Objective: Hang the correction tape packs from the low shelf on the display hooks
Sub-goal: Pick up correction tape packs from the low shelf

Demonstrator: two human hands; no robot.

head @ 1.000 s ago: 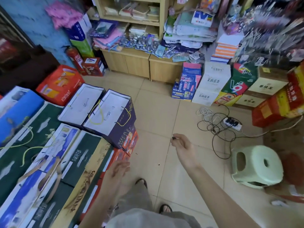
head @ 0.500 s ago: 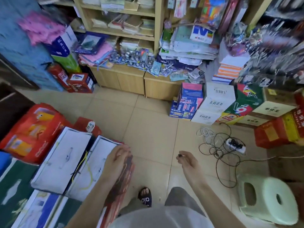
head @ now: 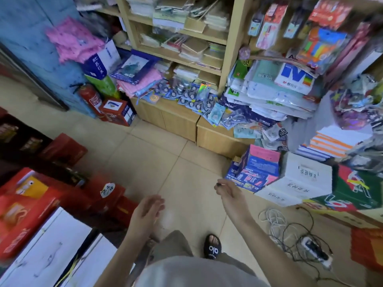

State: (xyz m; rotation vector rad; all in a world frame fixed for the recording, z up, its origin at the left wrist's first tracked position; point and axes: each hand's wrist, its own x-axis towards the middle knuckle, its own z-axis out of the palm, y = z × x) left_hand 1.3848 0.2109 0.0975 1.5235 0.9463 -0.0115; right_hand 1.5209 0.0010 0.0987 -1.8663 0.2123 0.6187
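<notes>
Over the last second the view has swung up and toward the shelves: the low shelf [head: 165, 112], once far off at the top of view, now fills the upper middle, so the person appears to be walking toward it. The left hand [head: 145, 214] has lifted off the stacked boxes [head: 51, 235] at 8 o'clock and now hangs loose and empty over the floor. The right hand [head: 230, 193] is half curled, pinching something small and dark at its fingertips; what it is cannot be told. The tape packs [head: 196, 100] lie in a loose heap on the low shelf, at 12 o'clock from both hands and well apart from them. Nothing is picked up yet. Carded goods hang at 1 o'clock, upper right, but the hooks themselves cannot be made out.
</notes>
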